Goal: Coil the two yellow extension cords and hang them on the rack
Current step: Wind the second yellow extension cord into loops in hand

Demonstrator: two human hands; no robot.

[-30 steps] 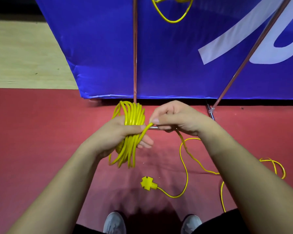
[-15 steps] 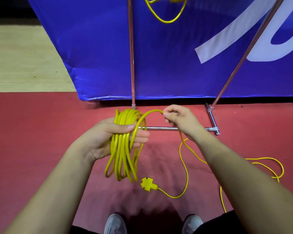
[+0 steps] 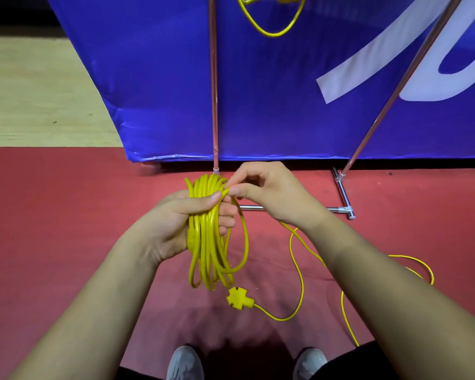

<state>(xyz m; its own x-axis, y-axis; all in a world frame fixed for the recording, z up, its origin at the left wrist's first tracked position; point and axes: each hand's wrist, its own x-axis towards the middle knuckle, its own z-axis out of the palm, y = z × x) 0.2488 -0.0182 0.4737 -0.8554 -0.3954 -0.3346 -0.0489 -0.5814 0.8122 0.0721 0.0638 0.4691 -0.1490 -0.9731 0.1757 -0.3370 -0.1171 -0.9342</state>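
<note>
My left hand [image 3: 181, 218] grips a bundle of yellow cord loops [image 3: 207, 248] that hangs down from my fist. My right hand [image 3: 272, 193] pinches the same cord right beside the bundle's top, against my left thumb. From there the loose cord [image 3: 299, 270] trails over the red floor to its yellow socket end [image 3: 239, 297] below the bundle. A second yellow cord [image 3: 272, 26] hangs high on the metal rack [image 3: 214, 105], cut off by the top edge.
The rack's chrome base bars [image 3: 340, 209] lie on the red floor [image 3: 52, 229] just behind my hands. A blue banner [image 3: 285, 91] stands behind the rack. Pale wood floor [image 3: 33, 91] lies at the far left. My two shoes [image 3: 185, 363] show at the bottom edge.
My right hand carried a fresh loop of cord in from the right to the bundle's top, where my left thumb now clamps it. The bundle has gained a loop.
</note>
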